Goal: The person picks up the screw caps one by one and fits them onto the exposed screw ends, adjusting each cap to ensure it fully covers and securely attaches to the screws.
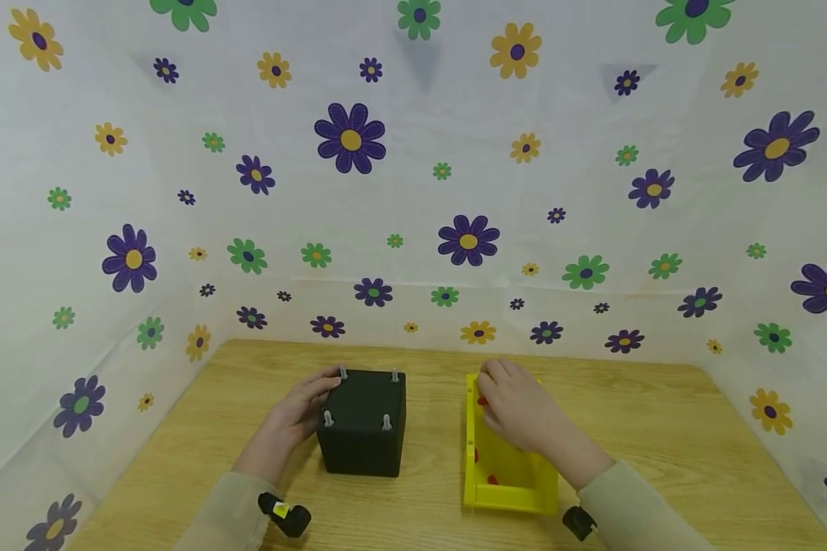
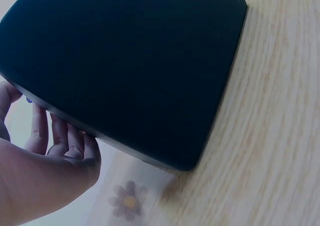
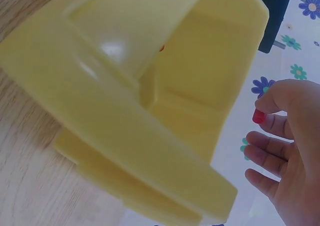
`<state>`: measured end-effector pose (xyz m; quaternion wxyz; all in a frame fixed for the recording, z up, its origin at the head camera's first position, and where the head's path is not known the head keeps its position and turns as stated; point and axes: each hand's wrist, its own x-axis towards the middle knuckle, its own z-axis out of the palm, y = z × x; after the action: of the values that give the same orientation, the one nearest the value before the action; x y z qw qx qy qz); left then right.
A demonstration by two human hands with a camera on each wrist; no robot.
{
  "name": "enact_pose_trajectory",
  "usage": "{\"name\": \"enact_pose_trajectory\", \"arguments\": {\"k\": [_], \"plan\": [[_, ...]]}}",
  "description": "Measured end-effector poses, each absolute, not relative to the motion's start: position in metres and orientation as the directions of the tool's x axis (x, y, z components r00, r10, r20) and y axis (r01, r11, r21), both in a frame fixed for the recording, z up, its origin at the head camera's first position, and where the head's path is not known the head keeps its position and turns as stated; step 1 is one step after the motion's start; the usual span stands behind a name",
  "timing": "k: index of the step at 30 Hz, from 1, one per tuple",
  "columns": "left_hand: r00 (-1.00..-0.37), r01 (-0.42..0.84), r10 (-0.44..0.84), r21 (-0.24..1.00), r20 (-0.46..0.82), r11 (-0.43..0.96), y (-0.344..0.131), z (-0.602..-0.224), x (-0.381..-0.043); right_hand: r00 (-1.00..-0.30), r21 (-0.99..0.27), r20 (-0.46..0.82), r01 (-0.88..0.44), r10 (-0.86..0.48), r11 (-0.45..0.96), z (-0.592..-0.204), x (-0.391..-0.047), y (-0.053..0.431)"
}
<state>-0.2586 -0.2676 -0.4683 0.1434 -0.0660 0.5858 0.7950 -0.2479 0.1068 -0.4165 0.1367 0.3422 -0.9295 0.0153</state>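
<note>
A black box (image 1: 361,402) stands on the table, with several grey pegs (image 1: 387,422) sticking up near its top corners. My left hand (image 1: 302,405) rests against the box's left side. In the left wrist view its fingers (image 2: 59,138) touch the edge of the black box (image 2: 125,70). My right hand (image 1: 520,402) is over the far part of a yellow bin (image 1: 506,497). Between thumb and index finger it pinches a small red cylindrical piece (image 3: 258,116); the other fingers are loosely bent. More small red pieces (image 1: 492,480) lie in the bin.
The wooden table (image 1: 427,505) ends at a white cloth backdrop (image 1: 413,207) printed with flowers, which stands behind and on both sides. The black box is left of the yellow bin, with a strip of tabletop between them. Each wrist wears a black camera.
</note>
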Motion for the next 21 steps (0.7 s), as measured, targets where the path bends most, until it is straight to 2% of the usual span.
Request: {"name": "enact_pose_trajectory", "arguments": {"k": [5, 21], "plan": [[-0.950, -0.301, 0.165, 0.913, -0.264, -0.275, -0.2679, -0.4687, -0.2588, -0.730, 0.054, 0.266, -0.641, -0.630, 0.766, -0.4142, -0.2481, 0.1043], [-0.948, -0.314, 0.149, 0.905, -0.282, -0.287, -0.2670, -0.4647, -0.2589, -0.674, 0.114, 0.321, -0.670, -0.665, 0.734, -0.4093, -0.2544, 0.0970]]}}
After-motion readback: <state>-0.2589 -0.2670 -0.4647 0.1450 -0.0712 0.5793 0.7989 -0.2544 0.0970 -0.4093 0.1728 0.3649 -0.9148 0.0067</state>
